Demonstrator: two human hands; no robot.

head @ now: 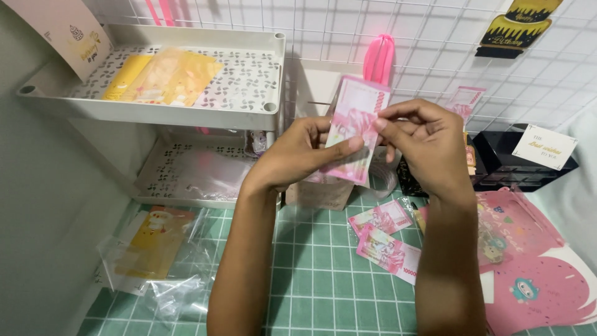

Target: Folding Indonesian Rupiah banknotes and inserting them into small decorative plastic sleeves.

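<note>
You pinch a pink banknote [353, 127] in both hands at centre frame: left hand [297, 152] grips its lower side, right hand [423, 140] its upper edge. It looks part-folded. Two more notes [382, 236] lie untouched on the green mat [317, 280] below.

Paper banknote [354, 127]; glossy plastic sleeves [174, 292]

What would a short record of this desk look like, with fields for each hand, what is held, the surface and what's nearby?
left hand: pinches the pink banknote's left edge, thumb on its front
right hand: fingertips grip the note's upper right
pink banknote: upright, raised above the mat
surface: green grid mat
on mat: two more pink notes, clear sleeves
behind: white two-tier shelf, wire grid wall
</note>
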